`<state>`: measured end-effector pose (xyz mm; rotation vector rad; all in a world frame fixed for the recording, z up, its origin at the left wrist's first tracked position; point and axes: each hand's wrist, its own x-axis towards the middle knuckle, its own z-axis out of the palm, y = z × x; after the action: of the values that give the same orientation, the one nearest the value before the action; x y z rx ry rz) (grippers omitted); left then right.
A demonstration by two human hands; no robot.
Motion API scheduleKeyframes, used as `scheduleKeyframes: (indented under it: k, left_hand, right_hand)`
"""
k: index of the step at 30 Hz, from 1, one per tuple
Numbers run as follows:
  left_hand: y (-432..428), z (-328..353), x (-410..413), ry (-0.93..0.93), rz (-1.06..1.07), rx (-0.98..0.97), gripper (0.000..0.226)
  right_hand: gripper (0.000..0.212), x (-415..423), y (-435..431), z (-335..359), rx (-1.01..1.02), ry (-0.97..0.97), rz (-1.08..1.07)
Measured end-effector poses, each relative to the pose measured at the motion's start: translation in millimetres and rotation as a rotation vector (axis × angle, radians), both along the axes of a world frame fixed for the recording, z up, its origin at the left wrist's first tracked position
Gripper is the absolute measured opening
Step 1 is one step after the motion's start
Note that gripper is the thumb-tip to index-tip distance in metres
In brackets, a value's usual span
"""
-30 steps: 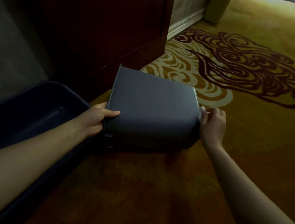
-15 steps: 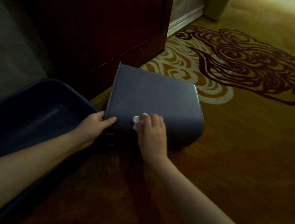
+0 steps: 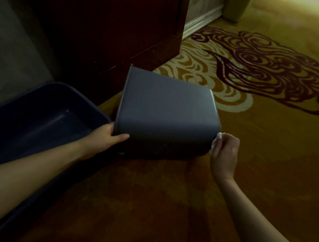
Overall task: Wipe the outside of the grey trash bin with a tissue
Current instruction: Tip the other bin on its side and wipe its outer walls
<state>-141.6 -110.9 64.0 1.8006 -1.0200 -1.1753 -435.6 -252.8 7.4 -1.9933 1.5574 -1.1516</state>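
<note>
On patterned gold carpet, low light. Right hand [image 3: 224, 154]: fingers curled closed round a crumpled white tissue [image 3: 216, 139], which touches the near right corner of the bin's base end. Left hand [image 3: 108, 137]: fingers wrapped over the bin's rim at its near left corner, thumb lying along the upper wall; a firm hold.

Grey plastic trash bin [image 3: 165, 111], rectangular with rounded corners: lies on its side on the carpet [image 3: 167, 207], mouth to the left, closed base to the right. Interior faces away; contents cannot be told.

Dark blue plastic tub [image 3: 91, 104], shallow, rectangular: just left of the bin, open side up, nothing visible inside except a few pale specks.

Dark red-brown wooden cabinet [image 3: 114, 31]: behind the bin and tub.
</note>
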Motion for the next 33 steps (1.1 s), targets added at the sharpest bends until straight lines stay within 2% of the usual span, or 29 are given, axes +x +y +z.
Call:
scheduleKeyframes:
  k: [3, 7, 9, 11, 15, 18, 21, 26, 29, 33]
  left_hand:
    - [-7, 8, -6, 0.039, 0.123, -0.049, 0.045]
    - [-44, 51, -19, 0.299, 0.402, -0.305, 0.027]
    - [-61, 76, -24, 0.333, 0.481, -0.403, 0.011]
    - [-71, 92, -27, 0.331, 0.547, -0.419, 0.006]
    - [-77, 103, -20, 0.35, 0.614, -0.341, 0.013]
    - [-78, 105, -14, 0.334, 0.565, -0.304, 0.012]
    - [-78, 104, -12, 0.374, 0.525, -0.281, 0.015]
    - [-74, 108, -15, 0.472, 0.549, -0.273, 0.021]
    - [-68, 104, -20, 0.494, 0.51, -0.266, 0.013]
    - [-60, 96, -25, 0.52, 0.491, -0.241, 0.018]
  right_hand:
    - [0.007, 0, -4, 10, -0.001, -0.093, -0.041]
    - [0.018, 10, -12, 48, -0.05, -0.199, -0.103]
    - [0.019, 24, -11, 79, -0.135, -0.225, -0.104]
    - [0.016, 43, -5, 111, -0.249, -0.216, -0.05]
    - [0.014, 94, 20, 157, -0.356, -0.08, 0.173]
    - [0.015, 135, 32, 168, -0.302, 0.102, 0.412]
    - [0.018, 155, 26, 159, -0.241, 0.257, 0.489]
    - [0.02, 138, 2, 147, -0.135, 0.16, 0.364]
    - [0.021, 113, -25, 139, -0.041, 0.155, 0.213]
    - [0.023, 74, -64, 132, 0.079, 0.143, 0.023]
